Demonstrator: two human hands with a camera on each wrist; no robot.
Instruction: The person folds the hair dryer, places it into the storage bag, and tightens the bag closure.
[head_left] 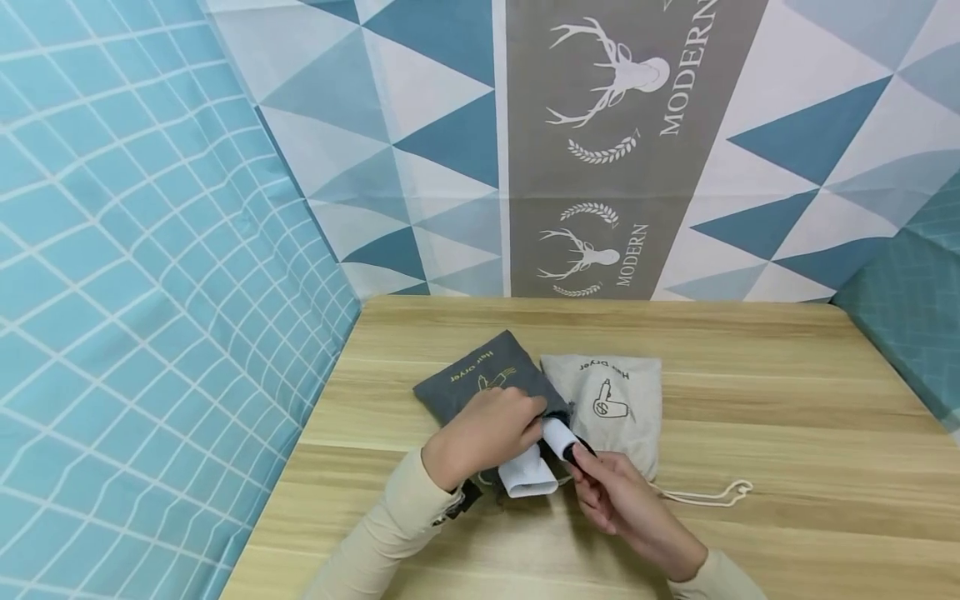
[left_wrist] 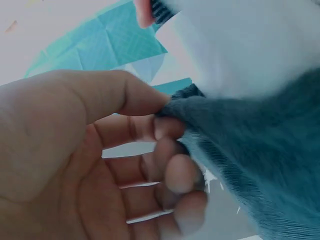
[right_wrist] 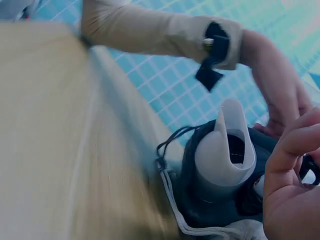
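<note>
A dark grey drawstring bag (head_left: 457, 387) printed "Hair Dryer" lies on the table with its mouth toward me. My left hand (head_left: 491, 429) pinches the rim of this bag between thumb and forefinger, plain in the left wrist view. Partly inside the mouth is a white hair dryer (head_left: 527, 477). Its open nozzle (right_wrist: 212, 155) sticks out in the right wrist view, while the fabric hides other parts. My right hand (head_left: 626, 504) grips the black end of the white handle (head_left: 558, 435), right of the nozzle.
A light grey bag (head_left: 637, 425), also printed "Hair Dryer", lies beside and partly under the dark one. Its pale drawstring (head_left: 712, 496) trails right over the wooden table (head_left: 787, 417). Patterned cloth (head_left: 450, 125) hangs behind, and blue checked cloth (head_left: 150, 292) along the left.
</note>
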